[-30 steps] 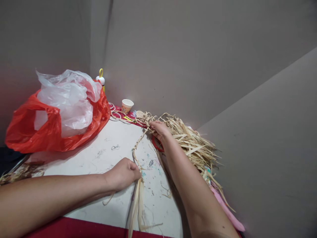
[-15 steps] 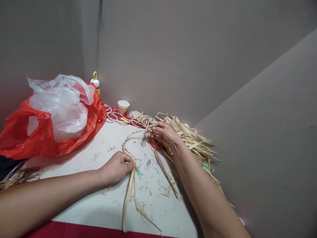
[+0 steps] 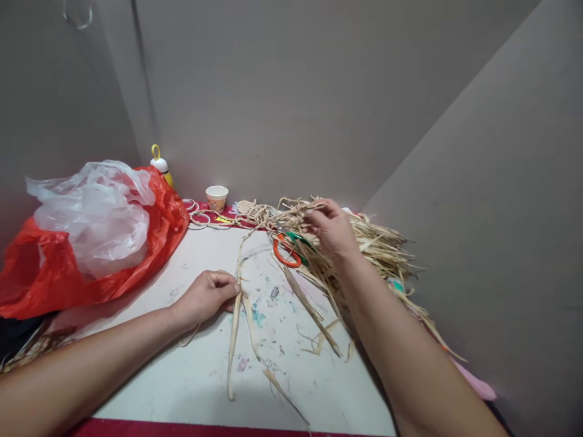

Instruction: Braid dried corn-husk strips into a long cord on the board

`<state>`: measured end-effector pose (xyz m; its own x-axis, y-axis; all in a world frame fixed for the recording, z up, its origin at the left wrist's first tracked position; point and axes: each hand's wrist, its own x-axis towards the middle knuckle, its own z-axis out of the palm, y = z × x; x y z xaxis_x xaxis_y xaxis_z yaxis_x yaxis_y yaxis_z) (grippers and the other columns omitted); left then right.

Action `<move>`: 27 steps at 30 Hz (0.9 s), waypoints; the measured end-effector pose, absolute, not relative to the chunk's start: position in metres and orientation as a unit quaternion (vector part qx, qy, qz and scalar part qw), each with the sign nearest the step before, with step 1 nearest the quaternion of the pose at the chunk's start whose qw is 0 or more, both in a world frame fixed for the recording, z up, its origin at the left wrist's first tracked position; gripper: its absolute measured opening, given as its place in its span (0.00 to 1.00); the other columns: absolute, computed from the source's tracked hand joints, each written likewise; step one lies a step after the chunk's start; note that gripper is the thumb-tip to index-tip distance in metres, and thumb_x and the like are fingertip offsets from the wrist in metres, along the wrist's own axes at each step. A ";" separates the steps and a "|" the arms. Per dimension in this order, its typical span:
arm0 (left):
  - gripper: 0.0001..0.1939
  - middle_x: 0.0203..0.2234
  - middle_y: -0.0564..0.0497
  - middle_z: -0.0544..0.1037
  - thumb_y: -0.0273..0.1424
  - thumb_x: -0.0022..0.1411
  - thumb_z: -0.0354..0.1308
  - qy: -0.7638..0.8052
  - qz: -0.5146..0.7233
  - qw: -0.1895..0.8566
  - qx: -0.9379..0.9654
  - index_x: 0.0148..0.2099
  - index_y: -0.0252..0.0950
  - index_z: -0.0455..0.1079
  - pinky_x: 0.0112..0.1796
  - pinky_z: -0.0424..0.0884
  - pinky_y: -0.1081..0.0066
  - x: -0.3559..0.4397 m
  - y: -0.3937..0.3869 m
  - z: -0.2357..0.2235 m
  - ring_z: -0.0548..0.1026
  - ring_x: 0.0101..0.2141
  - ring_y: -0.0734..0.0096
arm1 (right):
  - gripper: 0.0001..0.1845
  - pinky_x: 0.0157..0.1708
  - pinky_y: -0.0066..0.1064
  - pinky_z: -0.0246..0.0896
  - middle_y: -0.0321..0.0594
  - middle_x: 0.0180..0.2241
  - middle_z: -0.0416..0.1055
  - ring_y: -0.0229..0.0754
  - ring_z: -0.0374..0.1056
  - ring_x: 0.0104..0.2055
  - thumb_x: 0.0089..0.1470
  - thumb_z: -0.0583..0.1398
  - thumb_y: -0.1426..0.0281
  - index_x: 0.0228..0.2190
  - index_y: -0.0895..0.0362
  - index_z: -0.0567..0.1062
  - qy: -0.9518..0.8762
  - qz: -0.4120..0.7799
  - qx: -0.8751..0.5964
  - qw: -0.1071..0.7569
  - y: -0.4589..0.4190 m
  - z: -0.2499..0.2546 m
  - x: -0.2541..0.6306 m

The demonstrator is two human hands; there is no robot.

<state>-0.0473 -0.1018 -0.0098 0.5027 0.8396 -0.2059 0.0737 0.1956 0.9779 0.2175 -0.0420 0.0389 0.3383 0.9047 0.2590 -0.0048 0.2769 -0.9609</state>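
Note:
My left hand [image 3: 206,296] is pinched shut on the near end of a thin braided straw cord [image 3: 241,255], where loose flat strips [image 3: 233,346] hang down over the white table [image 3: 191,376]. The cord runs back toward the far wall. My right hand [image 3: 334,229] is raised above a heap of dry straw strips [image 3: 378,249] at the right, its fingers closed around a bunch of them. Orange-handled scissors [image 3: 286,255] lie just left of that hand, partly under the straw.
A red plastic bag [image 3: 54,279] with a clear bag [image 3: 95,212] inside fills the left of the table. A yellow-capped bottle [image 3: 160,164], a paper cup [image 3: 217,197] and white rings [image 3: 198,215] stand along the back wall. Grey walls close in on all sides.
My right hand let go of the cord's far end, rose and moved right into the straw heap, uncovering the scissors. My left hand kept its pinch; the view shifted right.

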 end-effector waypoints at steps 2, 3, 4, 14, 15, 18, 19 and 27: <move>0.14 0.25 0.50 0.73 0.37 0.52 0.61 0.398 0.280 0.678 0.551 0.27 0.29 0.73 0.30 0.66 0.74 -0.046 -0.101 -0.008 0.68 0.25 0.79 | 0.13 0.20 0.24 0.61 0.31 0.24 0.66 0.33 0.66 0.24 0.37 0.63 0.71 0.28 0.54 0.66 -0.446 0.289 -0.473 0.703 -0.044 0.046 0.230; 0.14 0.25 0.49 0.75 0.37 0.52 0.62 0.399 0.273 0.690 0.539 0.30 0.28 0.74 0.31 0.67 0.74 -0.046 -0.100 -0.007 0.69 0.25 0.78 | 0.12 0.20 0.23 0.61 0.31 0.24 0.66 0.33 0.66 0.24 0.38 0.63 0.72 0.27 0.54 0.67 -0.444 0.266 -0.468 0.716 -0.045 0.049 0.236; 0.14 0.25 0.48 0.76 0.37 0.52 0.62 0.402 0.266 0.701 0.525 0.32 0.28 0.74 0.31 0.68 0.73 -0.046 -0.099 -0.006 0.71 0.26 0.76 | 0.11 0.20 0.23 0.61 0.31 0.25 0.66 0.33 0.66 0.24 0.38 0.63 0.72 0.27 0.54 0.67 -0.445 0.253 -0.466 0.722 -0.046 0.052 0.241; 0.12 0.17 0.50 0.73 0.31 0.56 0.58 0.405 0.299 0.728 0.466 0.36 0.25 0.73 0.18 0.62 0.79 -0.050 -0.090 -0.002 0.68 0.16 0.80 | 0.14 0.18 0.22 0.56 0.30 0.21 0.65 0.32 0.63 0.21 0.37 0.65 0.70 0.28 0.56 0.67 -0.490 0.458 -0.459 0.583 -0.056 0.050 0.232; 0.12 0.17 0.50 0.73 0.31 0.56 0.58 0.406 0.317 0.721 0.463 0.37 0.25 0.73 0.18 0.63 0.78 -0.051 -0.089 0.002 0.67 0.16 0.80 | 0.13 0.18 0.23 0.56 0.31 0.22 0.66 0.32 0.64 0.22 0.37 0.65 0.70 0.27 0.56 0.67 -0.509 0.473 -0.453 0.559 -0.058 0.050 0.226; 0.12 0.17 0.53 0.72 0.29 0.54 0.59 0.403 0.368 0.699 0.461 0.39 0.27 0.74 0.19 0.64 0.78 -0.052 -0.091 0.015 0.66 0.16 0.81 | 0.12 0.20 0.23 0.56 0.35 0.24 0.70 0.35 0.66 0.24 0.41 0.65 0.70 0.29 0.56 0.67 -0.572 0.502 -0.438 0.479 -0.065 0.050 0.208; 0.09 0.19 0.52 0.73 0.29 0.53 0.60 0.399 0.384 0.693 0.461 0.36 0.28 0.75 0.19 0.63 0.78 -0.053 -0.092 0.019 0.66 0.17 0.82 | 0.12 0.20 0.23 0.56 0.35 0.24 0.71 0.35 0.66 0.24 0.42 0.64 0.70 0.30 0.56 0.67 -0.592 0.510 -0.434 0.449 -0.068 0.050 0.202; 0.09 0.35 0.47 0.77 0.30 0.54 0.60 0.368 0.402 0.654 0.524 0.25 0.29 0.73 0.26 0.67 0.76 -0.051 -0.104 0.032 0.70 0.25 0.79 | 0.10 0.21 0.22 0.50 0.30 0.21 0.62 0.30 0.56 0.22 0.45 0.64 0.70 0.29 0.57 0.67 -0.683 0.506 -0.405 0.335 -0.083 0.040 0.156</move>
